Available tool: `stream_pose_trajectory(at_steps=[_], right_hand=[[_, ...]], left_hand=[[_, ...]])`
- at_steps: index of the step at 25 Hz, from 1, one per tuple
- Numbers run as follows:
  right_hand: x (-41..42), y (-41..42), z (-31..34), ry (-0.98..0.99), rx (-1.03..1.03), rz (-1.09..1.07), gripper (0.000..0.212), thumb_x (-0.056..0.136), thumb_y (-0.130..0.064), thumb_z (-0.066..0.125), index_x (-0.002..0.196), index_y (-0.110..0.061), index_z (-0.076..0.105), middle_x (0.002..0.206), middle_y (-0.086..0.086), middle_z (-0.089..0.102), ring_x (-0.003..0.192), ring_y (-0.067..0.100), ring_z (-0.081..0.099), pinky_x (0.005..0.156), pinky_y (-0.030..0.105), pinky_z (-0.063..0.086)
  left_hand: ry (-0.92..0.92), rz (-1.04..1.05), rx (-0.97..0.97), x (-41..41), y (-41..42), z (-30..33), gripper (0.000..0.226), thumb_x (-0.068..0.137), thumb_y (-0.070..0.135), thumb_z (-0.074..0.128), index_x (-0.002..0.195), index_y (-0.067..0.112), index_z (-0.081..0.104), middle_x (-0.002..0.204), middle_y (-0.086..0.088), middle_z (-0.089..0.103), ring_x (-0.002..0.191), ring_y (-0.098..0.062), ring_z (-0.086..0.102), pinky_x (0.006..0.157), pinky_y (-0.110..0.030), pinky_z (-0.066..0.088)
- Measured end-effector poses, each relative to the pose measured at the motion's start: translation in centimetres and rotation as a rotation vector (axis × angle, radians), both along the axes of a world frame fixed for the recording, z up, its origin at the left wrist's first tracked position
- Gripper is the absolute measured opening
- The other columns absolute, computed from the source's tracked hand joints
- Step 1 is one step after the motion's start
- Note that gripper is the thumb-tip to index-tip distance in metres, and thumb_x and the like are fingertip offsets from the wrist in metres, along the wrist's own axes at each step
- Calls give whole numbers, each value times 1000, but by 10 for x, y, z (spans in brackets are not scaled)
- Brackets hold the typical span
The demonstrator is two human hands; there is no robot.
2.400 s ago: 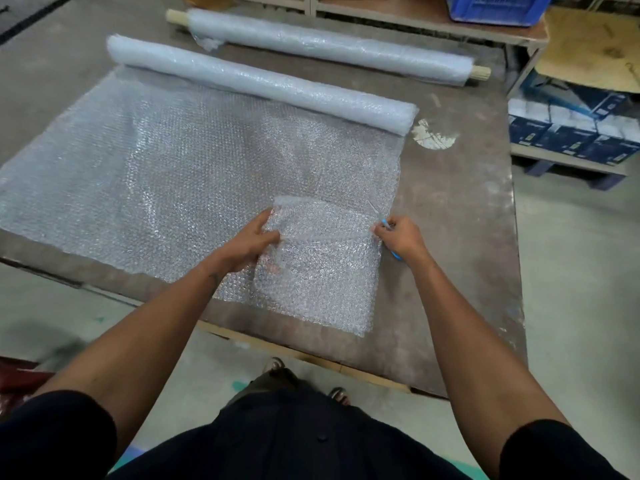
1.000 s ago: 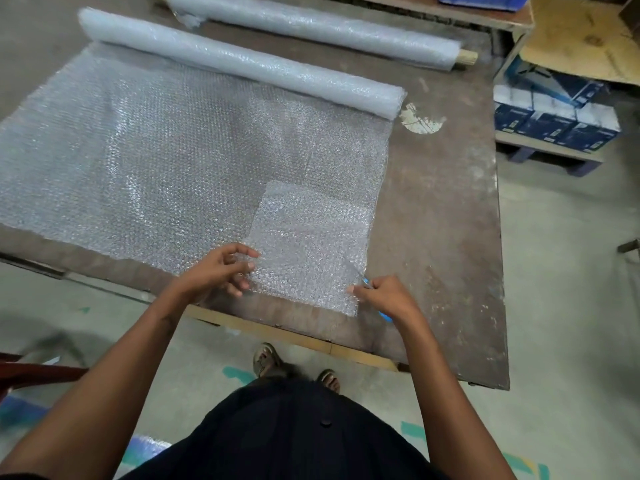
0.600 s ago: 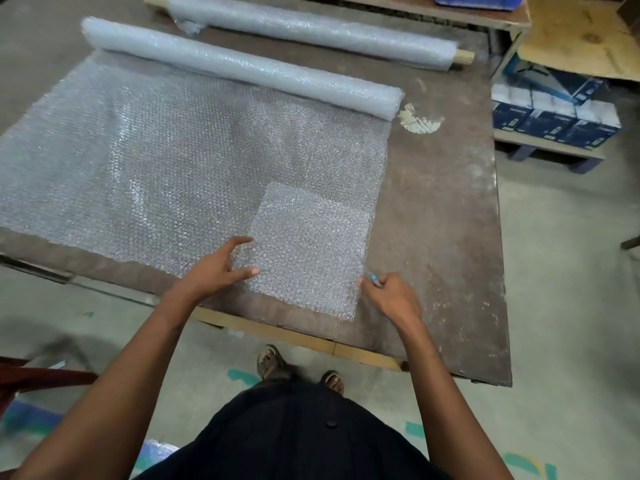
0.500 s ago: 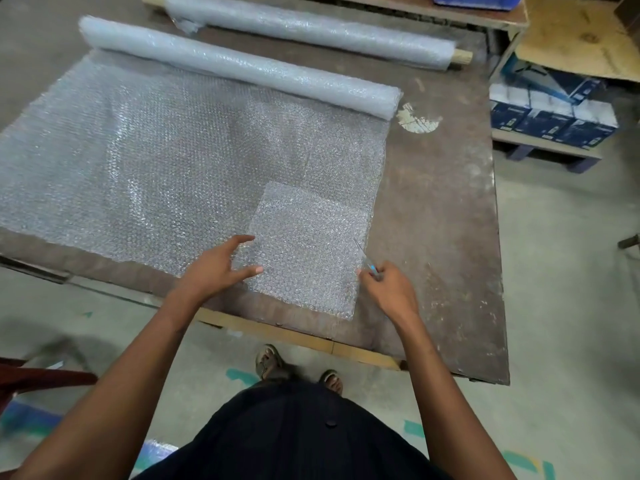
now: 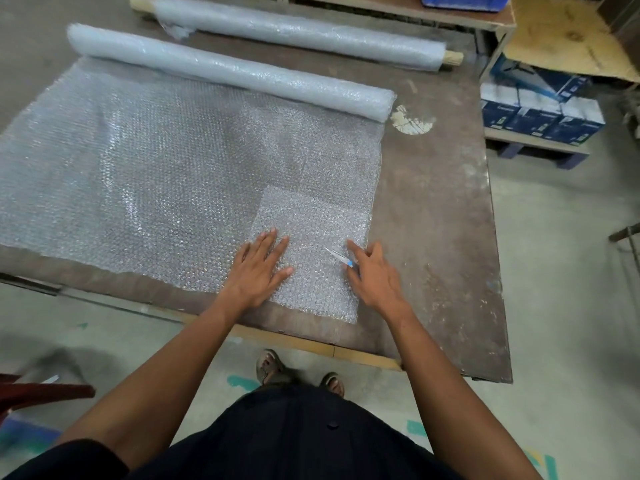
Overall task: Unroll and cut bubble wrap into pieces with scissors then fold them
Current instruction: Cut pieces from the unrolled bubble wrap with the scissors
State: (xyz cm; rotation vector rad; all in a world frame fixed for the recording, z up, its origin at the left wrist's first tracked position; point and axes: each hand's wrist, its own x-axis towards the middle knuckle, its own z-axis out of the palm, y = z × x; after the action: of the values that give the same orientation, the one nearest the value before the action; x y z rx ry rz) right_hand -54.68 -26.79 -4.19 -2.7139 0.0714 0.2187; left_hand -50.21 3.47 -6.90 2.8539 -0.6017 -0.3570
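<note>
Bubbly clear plastic makes up the folded piece (image 5: 311,251), a small square lying flat near the front edge of the table (image 5: 436,237), on top of the front right corner of the big unrolled sheet (image 5: 156,181). The left hand (image 5: 258,268) lies flat on the left side of the folded piece, fingers spread and holding nothing. The right hand (image 5: 372,275) sits on the right side of the folded piece with its first finger pointing out straight. Small scissors (image 5: 340,256) poke out from under that hand, showing only thin shiny blades and a bit of blue handle; the rest is hidden, so how the other fingers wrap the handle is hard to see, though they seem curled around it. The blades look close together. The big sheet spreads out to the left of the folded piece and its left side is cut off by the picture edge. Behind the folded piece, the sheet runs up into a long roll (image 5: 228,69). Farther back lies a second roll (image 5: 298,31) on a wooden stick, with its left end near the top of the picture. A pale chipped spot (image 5: 412,121) marks the table just past the right end of the first roll. Off to the right of the table sit blue and white boxes (image 5: 540,112), too small to read.
</note>
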Motion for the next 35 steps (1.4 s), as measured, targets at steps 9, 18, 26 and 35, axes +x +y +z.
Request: stream_pose_trajectory(at_steps=[9,18,26,35], right_hand=[[29,34,54,65,433,-84,28,104,-38,57,130,-29,55,119,1,52,94,5,59,86,36,46],[34,21,56,-3,372,71,48,91,-24,77,128,-22,46,123,0,40,111,13,52,90,19,44],[55,-59,56,-26,153,282,30,94,-44,74,113,-21,74,109,-4,74,94,15,68,81,30,52],[88,-152,45,236,215,555,36,100,-43,66,88,-9,66,77,10,69,65,17,53,64,40,45]], left_hand=[[248,227,-842,-4,-73,64,45,108,55,52,137,24,65,121,5,74,103,-8,71,90,-34,58],[477,688,-1282,9,-104,63,25,105,26,68,100,2,75,95,-16,79,85,-33,80,73,-38,65],[350,877,-1246,5,-179,67,21,98,25,77,87,8,81,85,-10,81,80,-28,81,83,-51,66],[106,1039,-1167,-23,-284,70,27,98,38,76,89,13,82,82,2,81,79,-15,80,88,-44,64]])
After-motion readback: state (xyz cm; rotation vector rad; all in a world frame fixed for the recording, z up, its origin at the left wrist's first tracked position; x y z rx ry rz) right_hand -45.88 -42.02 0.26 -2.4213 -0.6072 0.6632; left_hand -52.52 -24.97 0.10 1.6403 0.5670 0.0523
